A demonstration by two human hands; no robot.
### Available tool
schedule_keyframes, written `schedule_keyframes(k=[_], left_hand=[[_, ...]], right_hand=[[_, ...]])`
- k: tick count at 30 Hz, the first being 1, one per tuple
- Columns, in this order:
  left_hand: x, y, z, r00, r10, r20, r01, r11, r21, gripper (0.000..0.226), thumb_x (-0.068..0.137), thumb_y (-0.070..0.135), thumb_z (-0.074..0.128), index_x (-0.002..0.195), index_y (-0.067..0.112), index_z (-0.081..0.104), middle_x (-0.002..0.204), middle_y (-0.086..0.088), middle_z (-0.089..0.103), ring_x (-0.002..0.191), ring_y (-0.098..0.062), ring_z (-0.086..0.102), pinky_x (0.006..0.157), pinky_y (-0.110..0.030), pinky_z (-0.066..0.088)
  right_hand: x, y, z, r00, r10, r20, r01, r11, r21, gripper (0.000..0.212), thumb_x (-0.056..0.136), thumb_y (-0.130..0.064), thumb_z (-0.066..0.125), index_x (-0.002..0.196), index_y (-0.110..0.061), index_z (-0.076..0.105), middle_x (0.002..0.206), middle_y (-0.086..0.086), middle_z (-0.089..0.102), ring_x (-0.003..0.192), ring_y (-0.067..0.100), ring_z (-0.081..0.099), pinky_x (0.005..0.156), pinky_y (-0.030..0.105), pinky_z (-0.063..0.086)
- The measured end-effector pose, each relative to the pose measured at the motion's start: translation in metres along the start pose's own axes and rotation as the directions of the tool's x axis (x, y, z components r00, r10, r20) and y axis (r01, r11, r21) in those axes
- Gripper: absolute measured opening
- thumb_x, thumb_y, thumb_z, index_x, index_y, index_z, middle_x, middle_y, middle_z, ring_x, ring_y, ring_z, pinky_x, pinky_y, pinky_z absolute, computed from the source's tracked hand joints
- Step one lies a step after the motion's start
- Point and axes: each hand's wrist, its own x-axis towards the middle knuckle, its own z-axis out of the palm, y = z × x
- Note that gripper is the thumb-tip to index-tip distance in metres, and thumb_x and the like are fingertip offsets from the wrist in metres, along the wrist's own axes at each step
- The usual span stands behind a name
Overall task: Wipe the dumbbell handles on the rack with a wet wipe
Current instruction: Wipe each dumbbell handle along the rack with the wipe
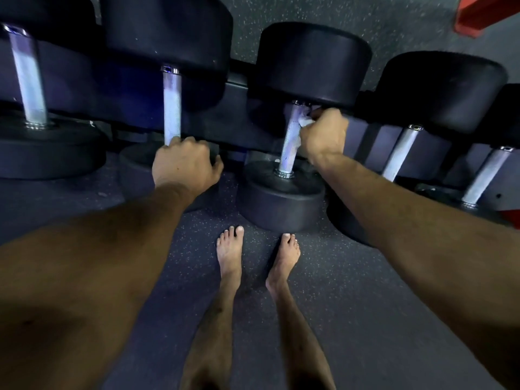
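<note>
Several black dumbbells with silver knurled handles lie side by side on a dark rack [239, 88]. My right hand [323, 136] holds a crumpled white wet wipe [305, 121] against the upper part of the middle dumbbell's handle [289, 144], just below its far head. My left hand [183, 164] grips the near end of the neighbouring handle [172, 105] on the left, fingers curled over it by the near head. Further handles stand at the far left [29, 77] and to the right [399, 153], untouched.
My bare feet [230, 251] stand on the dark speckled rubber floor close to the near head of the middle dumbbell [281, 201]. A red frame part [484, 12] shows at the top right corner, another red piece [513, 218] at the right edge.
</note>
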Motion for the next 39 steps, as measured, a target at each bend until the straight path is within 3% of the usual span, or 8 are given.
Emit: schedule_keyframes(k=[5, 14, 22, 25, 29, 33, 36, 39], left_hand=[[-0.001, 0.0, -0.001, 1.0, -0.004, 0.001, 0.004, 1.0, 0.02, 0.043, 0.088, 0.048, 0.053, 0.088, 0.008, 0.069, 0.083, -0.012, 0.065, 0.082, -0.036, 0.062, 0.058, -0.035, 0.035], [0.0, 0.0, 0.0, 1.0, -0.003, -0.005, 0.003, 1.0, 0.009, 0.043, 0.09, 0.049, 0.052, 0.092, 0.009, 0.068, 0.087, -0.012, 0.066, 0.086, -0.036, 0.062, 0.059, -0.035, 0.035], [-0.002, 0.0, 0.0, 1.0, -0.008, -0.01, 0.009, 1.0, 0.012, 0.042, 0.088, 0.047, 0.055, 0.086, 0.008, 0.069, 0.081, -0.012, 0.065, 0.081, -0.035, 0.062, 0.056, -0.033, 0.034], [-0.002, 0.0, 0.0, 1.0, -0.01, -0.002, 0.01, 1.0, 0.0, 0.042, 0.089, 0.047, 0.055, 0.087, 0.007, 0.068, 0.082, -0.012, 0.065, 0.081, -0.036, 0.062, 0.057, -0.033, 0.035], [-0.001, -0.001, 0.0, 1.0, -0.019, -0.005, 0.019, 1.0, -0.013, 0.042, 0.089, 0.048, 0.054, 0.089, 0.008, 0.068, 0.085, -0.012, 0.065, 0.085, -0.036, 0.061, 0.059, -0.034, 0.034], [0.0, 0.0, 0.0, 1.0, -0.01, -0.011, 0.01, 1.0, -0.013, 0.042, 0.089, 0.047, 0.053, 0.088, 0.008, 0.068, 0.084, -0.012, 0.065, 0.085, -0.034, 0.061, 0.059, -0.034, 0.035], [-0.001, -0.002, 0.001, 1.0, -0.012, -0.015, 0.012, 1.0, -0.006, 0.042, 0.09, 0.048, 0.053, 0.089, 0.008, 0.067, 0.085, -0.012, 0.065, 0.086, -0.034, 0.061, 0.059, -0.034, 0.034], [-0.001, -0.001, 0.002, 1.0, -0.005, -0.01, 0.005, 1.0, -0.007, 0.043, 0.091, 0.048, 0.052, 0.091, 0.008, 0.067, 0.086, -0.012, 0.064, 0.087, -0.034, 0.061, 0.059, -0.034, 0.035]], right_hand=[[-0.038, 0.033, 0.011, 0.975, -0.027, 0.221, 0.052, 0.993, -0.106, 0.017, 0.088, -0.007, 0.054, 0.072, -0.011, 0.058, 0.081, 0.012, 0.063, 0.071, 0.029, 0.049, 0.068, 0.023, 0.042], [0.004, -0.005, 0.004, 0.991, 0.12, 0.063, -0.128, 0.982, 0.136, 0.027, 0.093, -0.026, 0.055, 0.107, -0.007, 0.069, 0.112, 0.015, 0.069, 0.101, 0.032, 0.065, 0.07, 0.023, 0.038], [-0.019, 0.042, 0.021, 0.893, 0.132, 0.431, -0.219, 0.963, 0.159, 0.032, 0.092, -0.02, 0.044, 0.071, -0.009, 0.066, 0.075, 0.008, 0.071, 0.069, 0.021, 0.065, 0.068, 0.031, 0.052], [0.003, 0.017, 0.016, 0.879, 0.064, 0.472, -0.269, 0.884, 0.382, 0.036, 0.086, -0.017, 0.038, 0.067, -0.001, 0.065, 0.07, 0.023, 0.065, 0.051, 0.024, 0.05, 0.049, 0.03, 0.036], [0.005, 0.007, 0.02, 0.895, 0.074, 0.44, -0.324, 0.786, 0.527, 0.026, 0.092, -0.016, 0.039, 0.076, -0.014, 0.06, 0.068, 0.005, 0.064, 0.05, 0.011, 0.052, 0.049, 0.024, 0.035], [-0.008, 0.04, 0.041, 0.821, 0.135, 0.555, -0.445, 0.76, 0.473, 0.052, 0.105, -0.046, 0.024, 0.084, -0.018, 0.063, 0.076, 0.003, 0.063, 0.068, 0.018, 0.058, 0.065, 0.028, 0.045], [0.011, 0.032, 0.035, 0.765, 0.183, 0.618, -0.588, 0.59, 0.553, 0.068, 0.104, -0.045, 0.02, 0.053, -0.02, 0.057, 0.061, 0.0, 0.052, 0.061, 0.019, 0.048, 0.059, 0.028, 0.034], [0.036, 0.013, 0.026, 0.794, 0.189, 0.578, -0.604, 0.348, 0.717, 0.043, 0.1, -0.035, 0.033, 0.078, -0.018, 0.066, 0.084, -0.001, 0.068, 0.078, 0.018, 0.066, 0.079, 0.027, 0.053]])
